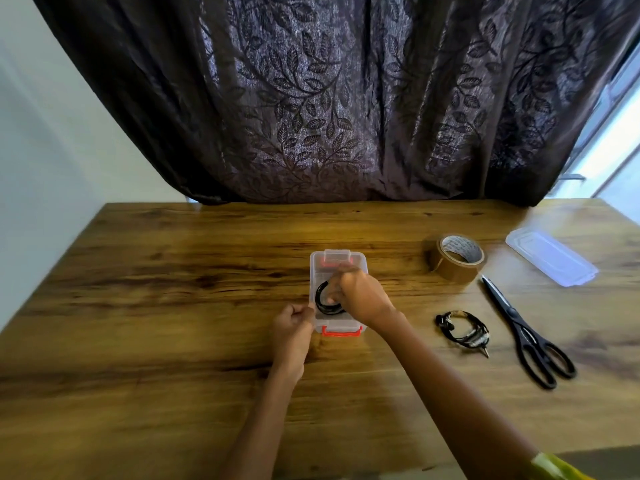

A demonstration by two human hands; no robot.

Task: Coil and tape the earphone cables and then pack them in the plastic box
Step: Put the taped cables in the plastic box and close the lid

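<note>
The left hand (292, 327) is gripping the near left corner of a clear plastic box (313, 271) with orange-red latches, which is sitting open on a wooden table (156, 306). The right hand (360, 296) is reaching down into it and, through some motion blur, appears to be pinching a black coiled earphone cable (321, 297) inside. To the right, a second taped earphone coil (462, 329) is lying beside black scissors (530, 337), with a brown tape roll (457, 268) and the clear lid (550, 259) resting farther back, all in front of a dark leaf-patterned curtain (311, 98).
</note>
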